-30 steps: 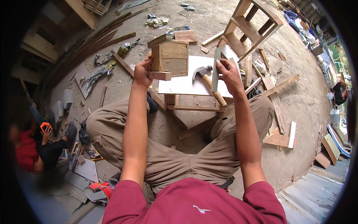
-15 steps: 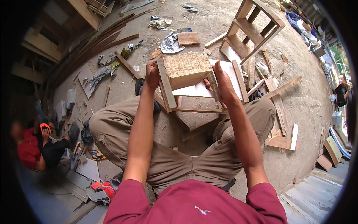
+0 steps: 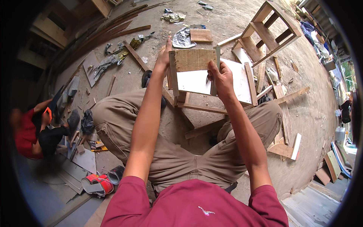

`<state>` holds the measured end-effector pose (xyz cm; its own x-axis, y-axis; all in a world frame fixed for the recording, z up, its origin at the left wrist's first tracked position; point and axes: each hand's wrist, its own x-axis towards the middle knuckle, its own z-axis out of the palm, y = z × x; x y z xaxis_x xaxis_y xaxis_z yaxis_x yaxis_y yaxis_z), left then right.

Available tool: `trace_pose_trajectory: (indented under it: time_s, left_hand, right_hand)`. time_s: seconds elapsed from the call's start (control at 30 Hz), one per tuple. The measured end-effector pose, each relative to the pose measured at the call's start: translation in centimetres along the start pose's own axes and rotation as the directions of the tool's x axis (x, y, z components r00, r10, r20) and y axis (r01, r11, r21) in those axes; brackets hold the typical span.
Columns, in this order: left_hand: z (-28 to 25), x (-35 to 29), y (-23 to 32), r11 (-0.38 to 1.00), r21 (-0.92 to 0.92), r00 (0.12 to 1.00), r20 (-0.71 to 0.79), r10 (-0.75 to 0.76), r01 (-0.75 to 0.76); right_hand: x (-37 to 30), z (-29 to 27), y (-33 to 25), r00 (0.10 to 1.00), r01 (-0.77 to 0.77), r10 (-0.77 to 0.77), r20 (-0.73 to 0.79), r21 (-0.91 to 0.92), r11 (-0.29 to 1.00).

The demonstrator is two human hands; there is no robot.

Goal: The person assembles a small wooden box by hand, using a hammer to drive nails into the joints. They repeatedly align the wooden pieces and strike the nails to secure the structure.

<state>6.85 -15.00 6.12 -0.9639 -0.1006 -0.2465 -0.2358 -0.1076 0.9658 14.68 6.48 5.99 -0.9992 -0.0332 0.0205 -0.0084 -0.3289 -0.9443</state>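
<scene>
Between my hands is a small wooden frame (image 3: 173,73), with a rough brown board across its top and narrow strips down both sides. My left hand (image 3: 164,56) holds its left side, one digit pointing up past the corner; its other fingers are partly hidden. Wrapped round the right strip, my right hand (image 3: 223,78) has its thumb near the board's lower right edge. A white panel (image 3: 236,81) edged with wooden strips lies under and behind the frame. Just in front of my crossed legs runs a lower wooden rail (image 3: 202,108).
A wooden stool-like frame (image 3: 264,34) stands at the far right. Loose wood strips (image 3: 285,113) lie by my right knee. Red cans (image 3: 97,185) stand at the lower left. Another person (image 3: 32,132) sits at the left with an orange-handled saw (image 3: 48,112).
The small frame has tilted, so its board now faces me more. My right hand has shifted its grip, thumb now over the front. The whole view has swung slightly left.
</scene>
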Motion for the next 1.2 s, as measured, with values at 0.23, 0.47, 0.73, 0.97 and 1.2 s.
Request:
trace_pose_trajectory:
  time_s: [0.23, 0.47, 0.73, 0.97, 1.2]
  left_hand:
    - [-2.0, 2.0, -2.9, 0.960, -0.188, 0.978, -0.073, 0.196, -0.206]
    - [-3.0, 2.8, -4.4, 0.832, -0.186, 0.853, -0.089, 0.515, -0.522]
    - [-3.7, 2.8, -8.3, 0.892, -0.032, 0.890, -0.096, 0.446, -0.450]
    - [-2.0, 2.9, -2.0, 0.852, -0.061, 0.852, -0.100, 0.514, -0.521]
    - [-2.7, 1.9, -1.5, 0.790, 0.143, 0.788, -0.081, 0.610, -0.596]
  right_hand:
    - [0.5, -0.5, 1.0, 0.997, 0.012, -0.005, 0.077, -0.089, 0.996]
    - [0.2, -1.3, 4.5, 0.966, 0.211, -0.150, 0.212, -0.305, 0.929]
    - [0.2, -3.0, 5.3, 0.931, 0.349, -0.191, 0.312, -0.598, 0.722]
    - [-0.1, -2.3, 5.7, 0.961, 0.252, -0.190, 0.199, -0.364, 0.896]
    - [-0.1, -2.6, 6.0, 0.953, 0.302, -0.217, 0.210, -0.628, 0.718]
